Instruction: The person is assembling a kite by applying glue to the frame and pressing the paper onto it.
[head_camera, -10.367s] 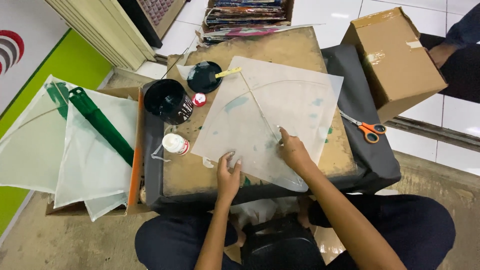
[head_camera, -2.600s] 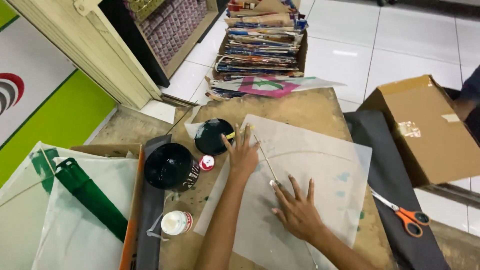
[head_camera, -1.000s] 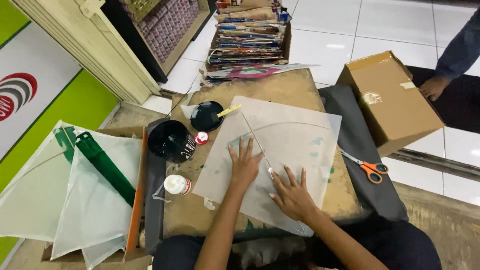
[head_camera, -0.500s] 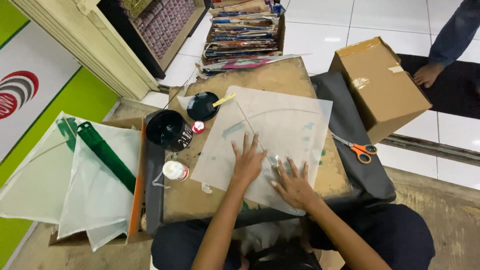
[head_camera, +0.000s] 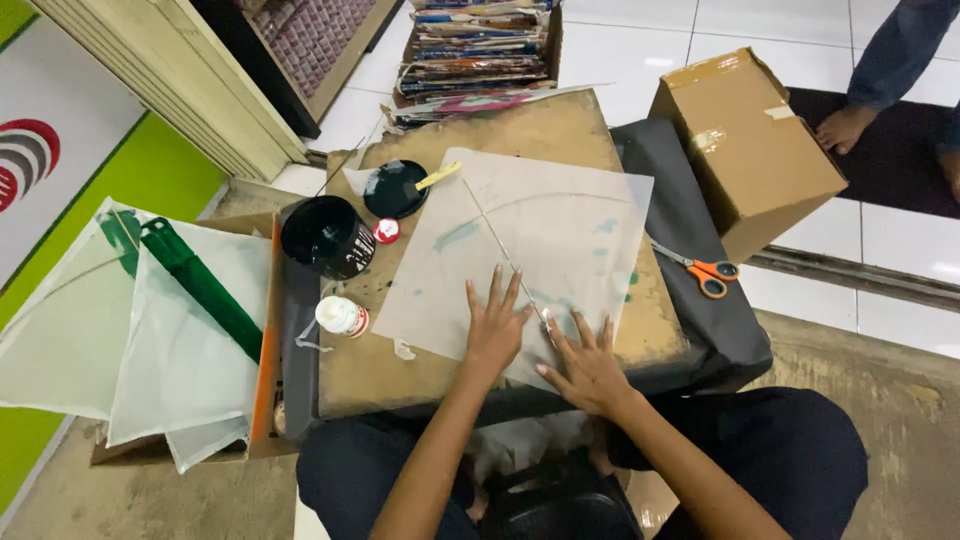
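We have both hands spread flat, fingers apart and gripping nothing, on the near corner of the translucent paper sheet (head_camera: 520, 260), which lies diamond-wise on the low brown counter (head_camera: 560, 125). Our left hand (head_camera: 494, 330) presses just left of the thin stick (head_camera: 505, 255) that runs along the sheet's middle; our right hand (head_camera: 588, 365) presses just right of it, so the paper is likely being held smooth against the stick from both sides.

Left of the sheet stand a black pot (head_camera: 325, 235) and a black lid (head_camera: 396, 188) with a yellow-handled tool resting on it, with a small red cap (head_camera: 386, 231) between them and a white bottle (head_camera: 342, 316) nearer us, all within easy reach. Orange-handled scissors (head_camera: 705, 272) lie on dark cloth to the right. A plain brown cardboard box (head_camera: 745, 145), taped on top, sits far right. Finished white sheets with a green strip (head_camera: 195, 285) are piled at the left. A stack of coloured paper (head_camera: 480, 45) lies beyond. A white sign with red arcs (head_camera: 30, 160) leans on the green wall.
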